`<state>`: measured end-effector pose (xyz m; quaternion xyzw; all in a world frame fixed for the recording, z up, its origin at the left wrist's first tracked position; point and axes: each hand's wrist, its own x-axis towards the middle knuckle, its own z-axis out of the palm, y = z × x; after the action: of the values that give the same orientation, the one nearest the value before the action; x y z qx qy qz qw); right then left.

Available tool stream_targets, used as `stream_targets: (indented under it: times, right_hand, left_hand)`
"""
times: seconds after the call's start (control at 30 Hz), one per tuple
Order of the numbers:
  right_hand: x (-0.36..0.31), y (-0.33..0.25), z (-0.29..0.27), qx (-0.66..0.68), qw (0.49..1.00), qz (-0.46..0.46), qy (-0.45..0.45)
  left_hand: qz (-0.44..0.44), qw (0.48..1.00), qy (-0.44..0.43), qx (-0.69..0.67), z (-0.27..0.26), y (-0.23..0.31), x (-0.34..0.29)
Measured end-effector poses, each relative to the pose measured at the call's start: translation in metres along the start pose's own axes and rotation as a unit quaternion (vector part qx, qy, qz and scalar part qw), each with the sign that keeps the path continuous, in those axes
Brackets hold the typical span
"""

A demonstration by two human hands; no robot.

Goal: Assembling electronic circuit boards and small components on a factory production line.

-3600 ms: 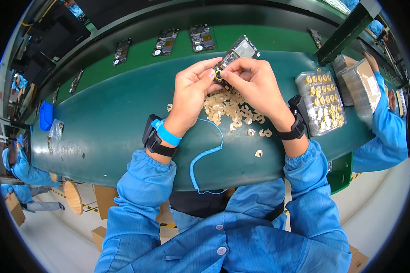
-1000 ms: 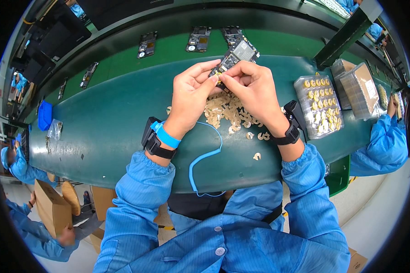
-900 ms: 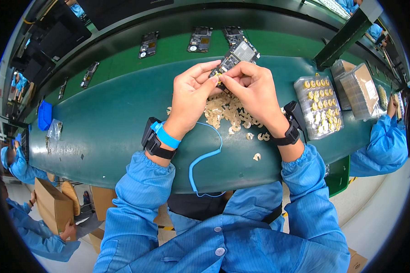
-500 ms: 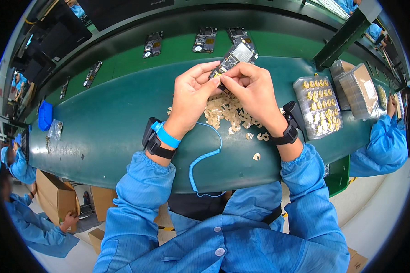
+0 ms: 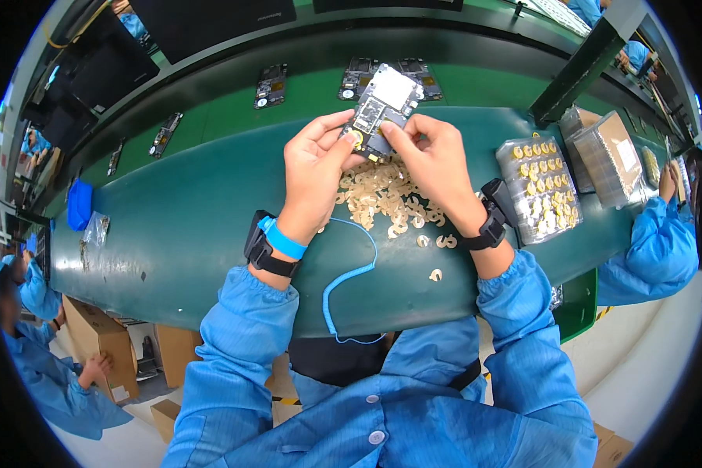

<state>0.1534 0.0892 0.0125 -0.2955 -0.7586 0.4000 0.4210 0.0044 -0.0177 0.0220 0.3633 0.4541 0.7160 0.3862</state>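
Above the far middle of the table I hold a dark circuit board (image 5: 374,117) with a bright silver shield, tilted up. My left hand (image 5: 316,156) pinches its near left corner between thumb and fingers. Beside that thumb, a small yellow round part (image 5: 356,140) lies on the board. My right hand (image 5: 431,160) grips the board's right edge, its thumb on the upper face. Beneath lies a pile of small cream C-shaped pieces (image 5: 382,199), partly hidden by my hands and the board. A blue coiled cord (image 5: 339,281) trails near my left wrist.
To the right stands a clear tray (image 5: 540,191) of yellow round parts, with stacked trays (image 5: 608,156) beyond. More circuit boards (image 5: 271,86) lie on the green strip (image 5: 218,117) behind. A blue bin (image 5: 79,204) sits far left. A co-worker's sleeve (image 5: 651,242) is at right.
The board has come nearer and turned its upper face more toward me. My right thumb has moved away from the yellow part and now presses farther right on the board.
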Motion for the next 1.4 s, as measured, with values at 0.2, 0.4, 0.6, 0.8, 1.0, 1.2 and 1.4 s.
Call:
stream_targets:
  times: [0.2, 0.4, 0.6, 0.8, 1.0, 1.2, 1.4]
  right_hand:
    - [-0.001, -0.005, 0.0, 0.036, 0.999, 0.017, -0.017]
    - [-0.001, -0.002, 0.003, 0.082, 0.996, 0.01, -0.023]
    - [-0.003, -0.003, 0.005, 0.092, 0.995, 0.006, -0.031]
    - [-0.003, -0.006, 0.001, 0.112, 0.993, 0.015, -0.035]
    - [-0.003, -0.007, 0.0, 0.104, 0.994, 0.017, -0.041]
    - [0.0, -0.005, 0.001, 0.098, 0.994, 0.004, -0.038]
    - [-0.002, -0.008, 0.001, 0.108, 0.993, 0.025, -0.038]
  left_hand:
    - [-0.007, 1.0, -0.008, -0.026, -0.001, 0.003, 0.003]
    - [0.003, 1.0, -0.006, -0.014, -0.001, 0.004, 0.004]
    - [-0.001, 1.0, 0.007, -0.001, -0.006, 0.003, 0.002]
    - [0.007, 1.0, -0.015, -0.018, -0.001, 0.006, 0.002]
    - [0.007, 0.999, -0.013, -0.042, -0.003, 0.009, 0.001]
    - [0.022, 0.997, -0.027, -0.069, -0.003, 0.012, 0.001]
    - [0.034, 0.997, -0.042, -0.055, -0.002, 0.014, 0.001]
